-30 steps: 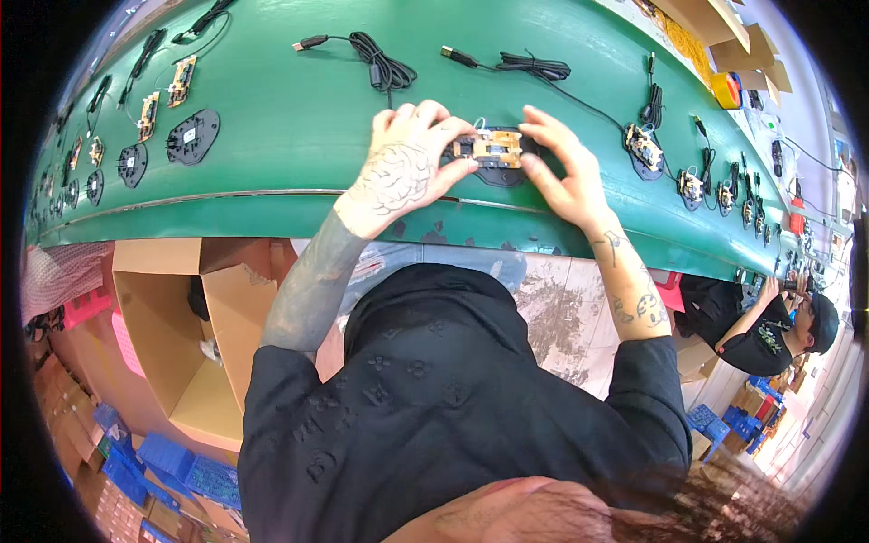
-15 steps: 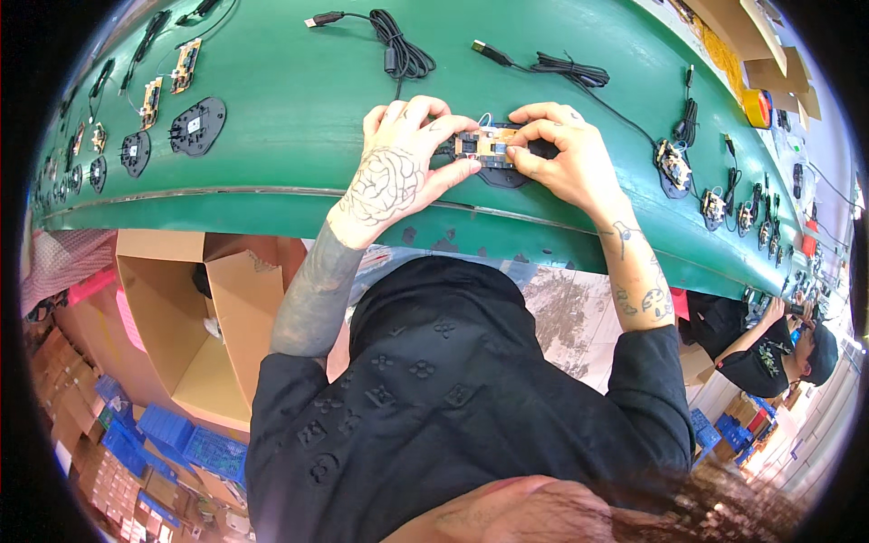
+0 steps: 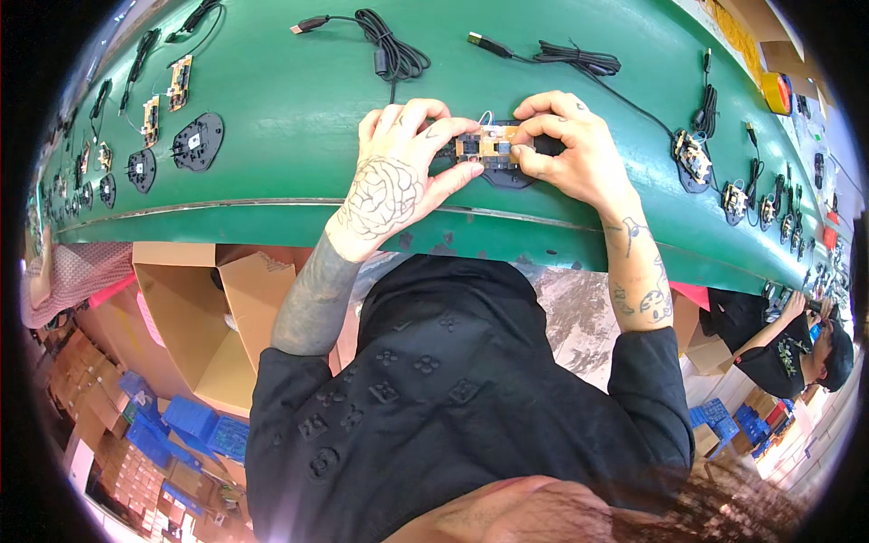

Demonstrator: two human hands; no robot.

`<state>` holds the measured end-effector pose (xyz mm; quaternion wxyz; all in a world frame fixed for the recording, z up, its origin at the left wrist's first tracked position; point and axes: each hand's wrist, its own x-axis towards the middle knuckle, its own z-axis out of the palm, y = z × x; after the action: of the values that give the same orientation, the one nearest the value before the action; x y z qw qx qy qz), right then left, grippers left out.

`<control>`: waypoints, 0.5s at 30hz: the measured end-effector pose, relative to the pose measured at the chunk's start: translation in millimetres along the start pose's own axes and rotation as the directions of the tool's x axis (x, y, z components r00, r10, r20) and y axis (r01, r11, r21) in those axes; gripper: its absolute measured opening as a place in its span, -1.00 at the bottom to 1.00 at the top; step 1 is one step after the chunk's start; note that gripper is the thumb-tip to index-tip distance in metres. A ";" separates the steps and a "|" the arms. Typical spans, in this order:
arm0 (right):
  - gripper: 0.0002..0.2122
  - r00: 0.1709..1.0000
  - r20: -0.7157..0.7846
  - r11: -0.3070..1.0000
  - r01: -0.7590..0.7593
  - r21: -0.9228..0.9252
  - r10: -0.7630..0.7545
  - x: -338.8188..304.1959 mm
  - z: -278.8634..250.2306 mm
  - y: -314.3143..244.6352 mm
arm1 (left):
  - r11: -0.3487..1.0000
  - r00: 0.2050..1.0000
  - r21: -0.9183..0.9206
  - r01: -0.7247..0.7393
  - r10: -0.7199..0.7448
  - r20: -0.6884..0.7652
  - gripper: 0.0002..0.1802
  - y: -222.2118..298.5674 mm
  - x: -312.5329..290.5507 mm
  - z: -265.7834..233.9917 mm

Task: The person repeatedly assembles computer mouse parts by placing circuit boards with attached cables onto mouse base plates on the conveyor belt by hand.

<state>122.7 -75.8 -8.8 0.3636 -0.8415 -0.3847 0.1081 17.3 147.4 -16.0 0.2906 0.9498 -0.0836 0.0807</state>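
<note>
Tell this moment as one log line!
left hand: at left end of circuit board; right hand: at its right end; circuit board: over black base; coiled cables: on green table

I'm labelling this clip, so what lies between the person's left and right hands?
In the head view, a tan circuit board lies between the left hand and right hand, over a black base.

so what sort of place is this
Probably an electronics assembly workshop: a long green bench carries a repeating row of circuit boards and bundled black cables, another person is farther along it, and an open cardboard box stands nearby.
</note>
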 end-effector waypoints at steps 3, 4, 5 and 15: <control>-0.88 1.000 0.000 1.000 0.004 -0.011 -0.004 -0.2 -0.2 -0.9 | 1.000 1.000 0.004 0.005 -0.005 -0.012 -0.57 -1.4 -0.3 0.4; -0.88 1.000 -0.004 1.000 0.003 -0.018 -0.003 -0.7 -0.4 -0.9 | 1.000 1.000 0.001 -0.003 0.003 -0.015 -0.57 -1.6 -0.2 0.7; -0.88 1.000 -0.004 1.000 0.006 -0.017 -0.006 -0.7 -0.6 -0.6 | 1.000 1.000 0.001 -0.011 0.011 -0.018 -0.57 -1.9 0.1 0.4; -0.86 1.000 0.002 1.000 0.008 0.016 -0.008 -3.8 -4.1 0.0 | 0.999 0.998 -0.028 -0.047 0.046 -0.032 -0.58 -0.9 -3.8 -10.6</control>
<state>122.0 -80.7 -6.3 0.3705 -0.8369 -0.3876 0.1104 12.7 154.6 -8.6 0.3034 0.9419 -0.1022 0.1013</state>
